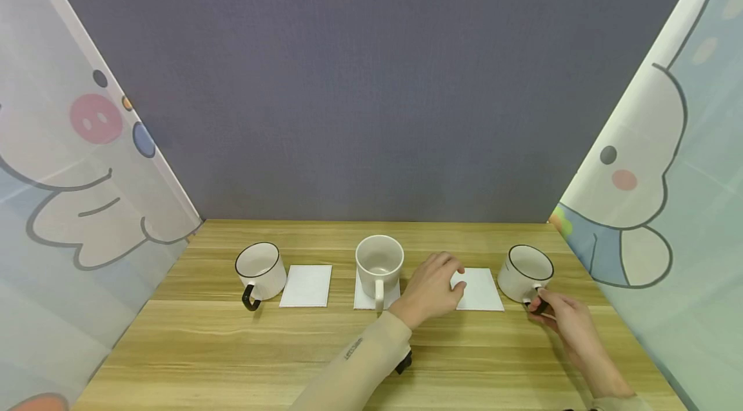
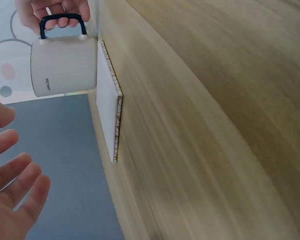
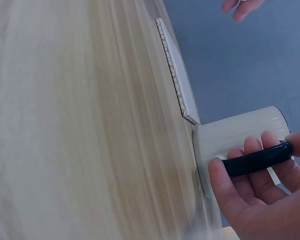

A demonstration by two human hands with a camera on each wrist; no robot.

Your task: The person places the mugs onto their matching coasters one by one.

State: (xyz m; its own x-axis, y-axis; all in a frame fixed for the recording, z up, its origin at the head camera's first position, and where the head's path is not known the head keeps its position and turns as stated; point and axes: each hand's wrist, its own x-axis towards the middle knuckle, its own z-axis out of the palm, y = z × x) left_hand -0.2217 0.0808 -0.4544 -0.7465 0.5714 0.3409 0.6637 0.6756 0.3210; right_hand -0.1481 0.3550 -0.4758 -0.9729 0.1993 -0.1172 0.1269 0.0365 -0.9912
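Note:
At the right of the table, my right hand [image 1: 571, 327] grips the black handle [image 3: 257, 160] of a white mug [image 1: 525, 272] with a dark rim. Fingers curl through the handle, and the thumb lies near its upper end in the right wrist view. This mug stands upright beside a white square coaster [image 1: 482, 291]. My left hand [image 1: 432, 288] hovers by that coaster's left side, holding nothing, its fingers loosely bent and spread in the left wrist view. Left of it, an all-white mug [image 1: 379, 262] is on another white coaster [image 1: 362, 298], handle toward me.
Farther left stands a second black-handled white mug [image 1: 261, 272], next to a bare white coaster [image 1: 306, 286]. The wooden table [image 1: 220, 359] ends at a dark grey panel [image 1: 371, 88] behind. Cartoon-printed curtains [image 1: 627, 140] flank both sides.

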